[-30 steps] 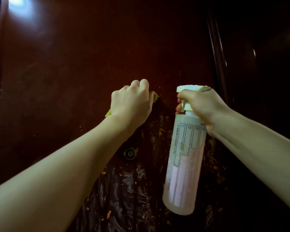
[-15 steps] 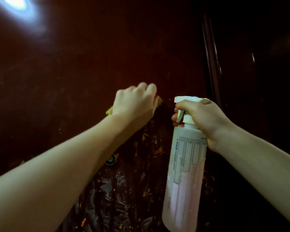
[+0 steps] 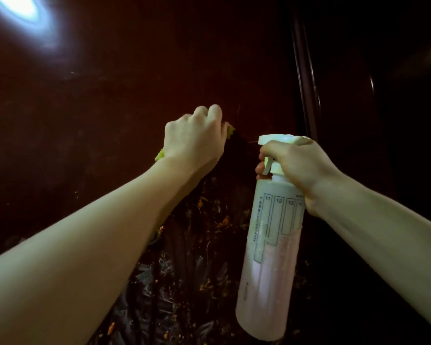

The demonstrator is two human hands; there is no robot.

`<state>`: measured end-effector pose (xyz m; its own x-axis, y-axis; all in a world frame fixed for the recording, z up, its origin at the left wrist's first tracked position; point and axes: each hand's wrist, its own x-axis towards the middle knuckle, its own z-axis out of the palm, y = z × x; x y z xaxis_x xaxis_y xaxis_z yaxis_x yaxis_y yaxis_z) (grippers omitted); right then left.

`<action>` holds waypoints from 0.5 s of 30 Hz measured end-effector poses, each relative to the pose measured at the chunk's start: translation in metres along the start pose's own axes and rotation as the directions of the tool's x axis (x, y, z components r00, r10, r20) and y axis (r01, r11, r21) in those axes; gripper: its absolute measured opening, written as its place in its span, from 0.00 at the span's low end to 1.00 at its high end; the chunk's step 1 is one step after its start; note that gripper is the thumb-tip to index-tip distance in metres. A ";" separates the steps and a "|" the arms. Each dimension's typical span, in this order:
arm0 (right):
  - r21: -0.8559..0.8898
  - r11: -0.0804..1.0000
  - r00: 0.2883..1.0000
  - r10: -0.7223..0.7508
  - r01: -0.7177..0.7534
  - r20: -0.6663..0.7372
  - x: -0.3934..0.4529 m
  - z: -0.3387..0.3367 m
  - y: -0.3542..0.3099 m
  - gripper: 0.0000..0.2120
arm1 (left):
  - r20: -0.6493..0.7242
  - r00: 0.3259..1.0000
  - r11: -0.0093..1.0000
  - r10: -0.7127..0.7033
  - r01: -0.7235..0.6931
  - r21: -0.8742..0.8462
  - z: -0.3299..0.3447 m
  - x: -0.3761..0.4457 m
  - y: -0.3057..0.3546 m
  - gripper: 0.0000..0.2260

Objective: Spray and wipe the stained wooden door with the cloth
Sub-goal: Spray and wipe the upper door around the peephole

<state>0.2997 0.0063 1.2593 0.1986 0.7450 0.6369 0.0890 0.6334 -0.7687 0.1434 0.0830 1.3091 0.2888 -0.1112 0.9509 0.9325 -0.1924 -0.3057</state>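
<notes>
1. While pressing against the door, the left hand is curling its fingers over a green cloth, with cloth edges showing at the thumb side and below the wrist side.
2. Right hand is gripping the neck of the spray bottle, fingers wrapping round the trigger; nozzle is pointing left, toward the door, just beside the cloth hand.
3. Bottle is hanging upright, translucent, with pale pinkish liquid filling roughly the lower half.
4. Door is dark red-brown and glossy, reflecting a bright light at upper left.
5. Orange specks and wet grey smears are lying on the door below both hands.
6. Dark vertical frame is running right of the door panel.
</notes>
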 end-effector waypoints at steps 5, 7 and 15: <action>0.029 1.000 1.000 0.009 -0.009 -0.001 0.000 -0.003 0.000 0.03 | 0.045 0.978 0.979 0.204 -0.205 0.010 -0.002 -0.041 0.015 0.11; 0.026 1.000 1.000 0.012 -0.012 0.002 0.001 -0.005 0.001 0.04 | 0.070 0.970 0.973 0.231 -0.232 0.005 -0.004 -0.042 0.015 0.12; -0.006 1.000 1.000 0.005 -0.005 0.012 0.001 -0.009 0.003 0.04 | -0.015 0.993 0.993 -0.114 0.114 -0.012 0.005 0.031 0.011 0.13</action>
<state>0.3087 0.0069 1.2566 0.1869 0.7507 0.6337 0.0938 0.6285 -0.7722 0.1640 0.0826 1.3352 0.1772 -0.1029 0.9788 0.9566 -0.2159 -0.1959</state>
